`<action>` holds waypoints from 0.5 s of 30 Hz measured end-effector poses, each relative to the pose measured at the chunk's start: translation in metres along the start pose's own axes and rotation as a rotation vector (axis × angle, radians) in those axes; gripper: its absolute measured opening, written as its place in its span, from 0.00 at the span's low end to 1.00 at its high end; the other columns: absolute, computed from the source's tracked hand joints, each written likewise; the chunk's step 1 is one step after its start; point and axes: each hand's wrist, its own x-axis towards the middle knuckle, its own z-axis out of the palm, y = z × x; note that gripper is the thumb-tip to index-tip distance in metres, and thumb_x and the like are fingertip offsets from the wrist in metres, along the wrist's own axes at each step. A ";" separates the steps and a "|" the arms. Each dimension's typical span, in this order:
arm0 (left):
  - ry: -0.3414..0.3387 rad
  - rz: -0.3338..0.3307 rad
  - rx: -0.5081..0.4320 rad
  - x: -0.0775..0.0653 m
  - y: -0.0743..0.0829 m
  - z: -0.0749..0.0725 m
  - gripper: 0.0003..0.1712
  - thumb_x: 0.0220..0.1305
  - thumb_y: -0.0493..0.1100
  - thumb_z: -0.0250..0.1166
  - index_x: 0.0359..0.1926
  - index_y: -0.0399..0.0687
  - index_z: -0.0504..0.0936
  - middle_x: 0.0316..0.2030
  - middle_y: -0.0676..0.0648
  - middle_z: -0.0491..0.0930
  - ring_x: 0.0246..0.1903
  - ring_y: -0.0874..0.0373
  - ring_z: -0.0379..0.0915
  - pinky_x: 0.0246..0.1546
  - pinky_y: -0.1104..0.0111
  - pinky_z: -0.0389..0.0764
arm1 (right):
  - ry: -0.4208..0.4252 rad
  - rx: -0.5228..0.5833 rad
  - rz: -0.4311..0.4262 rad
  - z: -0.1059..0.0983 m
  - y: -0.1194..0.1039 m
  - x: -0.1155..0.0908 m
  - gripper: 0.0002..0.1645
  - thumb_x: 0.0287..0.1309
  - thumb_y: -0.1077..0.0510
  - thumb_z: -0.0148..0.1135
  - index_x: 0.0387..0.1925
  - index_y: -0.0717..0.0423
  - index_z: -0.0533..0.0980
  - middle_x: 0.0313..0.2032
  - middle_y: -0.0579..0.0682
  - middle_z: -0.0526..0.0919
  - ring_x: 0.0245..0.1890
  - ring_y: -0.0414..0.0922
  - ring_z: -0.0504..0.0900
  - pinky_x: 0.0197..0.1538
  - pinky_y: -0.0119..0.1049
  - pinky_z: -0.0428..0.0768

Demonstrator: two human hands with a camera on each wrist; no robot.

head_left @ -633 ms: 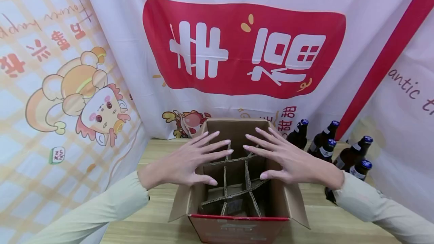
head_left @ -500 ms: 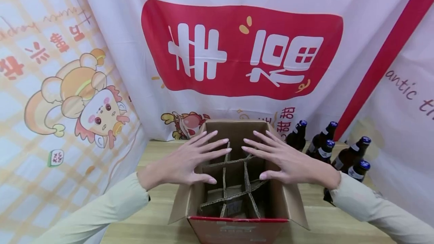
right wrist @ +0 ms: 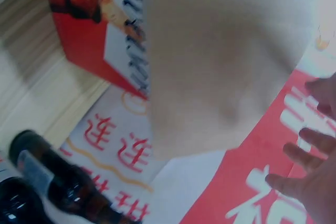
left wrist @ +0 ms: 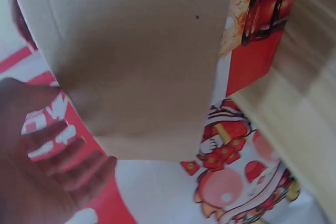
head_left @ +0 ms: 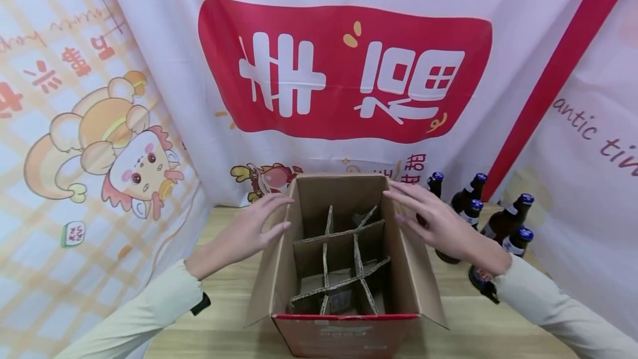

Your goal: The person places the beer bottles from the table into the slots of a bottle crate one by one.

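Observation:
An upright cardboard box (head_left: pixel 344 338) with a red front stands on the table, its top flaps unfolded. Inside, a cardboard divider (head_left: pixel 341 287) splits it into several compartments. By the box's left rim is my left hand (head_left: pixel 241 234), fingers extended beside the left side flap (left wrist: pixel 142 72). On the other side, my right hand (head_left: pixel 438 223) hovers at the right rim, its fingers loosely extended near the right side flap (right wrist: pixel 226 72). Neither hand grips anything; whether the fingertips touch the cardboard I cannot tell.
Several dark bottles (head_left: pixel 508 219) with blue caps stand to the right of the box, partly behind my right hand and forearm. A printed cloth (head_left: pixel 344 154) hangs behind the wooden table (head_left: pixel 219 314), and another (head_left: pixel 164 248) hangs on the left.
Both hands have moved apart, from above the box's opening out to its left and right rims. The divider shows more fully. The head view has shifted slightly; the box stays put.

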 end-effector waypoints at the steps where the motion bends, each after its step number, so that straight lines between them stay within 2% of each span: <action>1: 0.000 -0.052 -0.032 0.000 -0.002 0.000 0.30 0.70 0.48 0.70 0.69 0.45 0.76 0.66 0.41 0.78 0.60 0.43 0.79 0.58 0.45 0.85 | 0.031 -0.003 0.016 0.000 0.004 -0.003 0.44 0.57 0.66 0.76 0.74 0.51 0.71 0.75 0.57 0.70 0.73 0.57 0.71 0.66 0.60 0.79; 3: -0.020 -0.150 -0.105 0.000 -0.004 -0.001 0.32 0.71 0.48 0.70 0.71 0.44 0.75 0.66 0.40 0.77 0.60 0.41 0.79 0.57 0.44 0.85 | 0.084 -0.013 0.063 -0.002 0.013 -0.009 0.44 0.56 0.70 0.75 0.74 0.53 0.72 0.74 0.60 0.71 0.71 0.59 0.73 0.61 0.59 0.82; 6: -0.096 -0.274 -0.243 -0.001 -0.005 -0.003 0.37 0.73 0.51 0.68 0.75 0.41 0.69 0.71 0.36 0.73 0.61 0.38 0.79 0.54 0.46 0.87 | 0.152 -0.040 0.154 -0.002 0.026 -0.021 0.43 0.58 0.72 0.72 0.74 0.54 0.71 0.73 0.63 0.71 0.68 0.64 0.75 0.56 0.60 0.85; 8: -0.152 -0.331 -0.332 -0.001 -0.004 -0.003 0.40 0.74 0.52 0.67 0.78 0.40 0.66 0.73 0.33 0.69 0.62 0.36 0.79 0.52 0.49 0.89 | 0.179 -0.045 0.225 -0.003 0.036 -0.028 0.41 0.61 0.73 0.69 0.74 0.56 0.71 0.73 0.66 0.70 0.66 0.67 0.75 0.51 0.61 0.87; 10: -0.196 -0.364 -0.423 0.001 -0.003 -0.002 0.41 0.75 0.52 0.66 0.79 0.38 0.63 0.74 0.30 0.67 0.62 0.34 0.78 0.45 0.53 0.91 | 0.182 -0.046 0.315 -0.006 0.046 -0.036 0.38 0.64 0.72 0.67 0.74 0.58 0.70 0.73 0.69 0.68 0.67 0.71 0.72 0.54 0.67 0.84; 12: -0.226 -0.392 -0.507 0.002 -0.002 0.000 0.42 0.75 0.51 0.65 0.80 0.39 0.60 0.75 0.28 0.64 0.62 0.32 0.78 0.41 0.55 0.92 | 0.141 -0.033 0.423 -0.009 0.056 -0.043 0.36 0.67 0.70 0.64 0.75 0.62 0.66 0.73 0.75 0.64 0.67 0.75 0.68 0.57 0.73 0.78; 15: -0.252 -0.421 -0.623 0.003 -0.001 0.003 0.42 0.76 0.47 0.64 0.81 0.38 0.56 0.76 0.25 0.60 0.61 0.30 0.78 0.38 0.55 0.93 | -0.002 0.001 0.629 -0.014 0.070 -0.054 0.42 0.72 0.64 0.60 0.79 0.68 0.54 0.74 0.83 0.51 0.70 0.81 0.57 0.65 0.81 0.64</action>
